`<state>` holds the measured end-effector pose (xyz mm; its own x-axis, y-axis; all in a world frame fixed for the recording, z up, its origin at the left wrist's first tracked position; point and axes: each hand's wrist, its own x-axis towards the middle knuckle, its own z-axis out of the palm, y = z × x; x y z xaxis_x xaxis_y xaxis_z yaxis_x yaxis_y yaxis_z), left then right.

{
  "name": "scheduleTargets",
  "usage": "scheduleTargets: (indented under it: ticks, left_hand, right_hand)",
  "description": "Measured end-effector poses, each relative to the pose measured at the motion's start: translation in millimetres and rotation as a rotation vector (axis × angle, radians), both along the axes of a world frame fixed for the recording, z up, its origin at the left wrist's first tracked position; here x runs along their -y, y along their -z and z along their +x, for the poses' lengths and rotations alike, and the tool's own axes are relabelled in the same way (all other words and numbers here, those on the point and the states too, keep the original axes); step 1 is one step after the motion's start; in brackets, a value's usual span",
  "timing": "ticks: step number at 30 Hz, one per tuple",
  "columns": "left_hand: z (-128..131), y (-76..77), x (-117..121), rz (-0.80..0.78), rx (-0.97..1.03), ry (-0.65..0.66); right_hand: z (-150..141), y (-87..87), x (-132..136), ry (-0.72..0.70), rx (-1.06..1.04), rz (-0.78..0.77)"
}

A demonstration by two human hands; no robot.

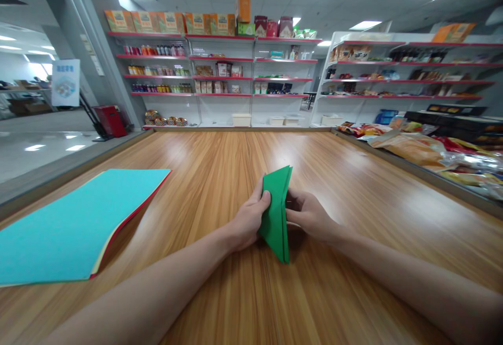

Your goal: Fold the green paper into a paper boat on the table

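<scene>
A folded green paper (276,209) stands on edge over the middle of the wooden table (353,187), held between both hands. My left hand (249,222) grips its left face, thumb pressed on the paper. On the other side, my right hand (310,215) pinches the paper, its fingers partly hidden behind the fold. The paper's lower tip touches or nearly touches the tabletop.
A stack of coloured sheets (74,224), turquoise on top with yellow and red edges below, lies at the left. Snack bags (424,148) pile along the table's right edge. Store shelves (220,72) with goods stand behind the table.
</scene>
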<state>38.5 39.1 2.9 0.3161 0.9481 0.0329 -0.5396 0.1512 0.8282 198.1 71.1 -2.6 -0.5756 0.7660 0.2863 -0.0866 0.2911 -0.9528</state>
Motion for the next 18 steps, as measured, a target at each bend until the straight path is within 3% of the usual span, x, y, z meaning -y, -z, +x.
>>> scheduleTargets:
  ticks: [4, 10, 12, 16, 18]
  left_hand:
    - [1, -2.3, 5, -0.018, -0.007, 0.048]
    - [-4, -2.5, 4, 0.045, -0.002, 0.078]
    - [-8, -2.6, 0, 0.004, -0.003, 0.104]
    - [-15, -4.9, -9, -0.14, 0.105, 0.22]
    - [-15, -5.7, -11, -0.158, 0.109, 0.194]
  right_hand:
    - [-1, -4.2, 5, -0.003, -0.014, 0.044]
    - [-4, -6.8, 14, -0.122, 0.043, 0.032]
    - [-4, -6.0, 14, -0.04, 0.005, 0.062]
    - [-1, -4.9, 5, 0.299, -0.082, 0.177]
    - [2, -4.3, -1, 0.388, -0.064, 0.166]
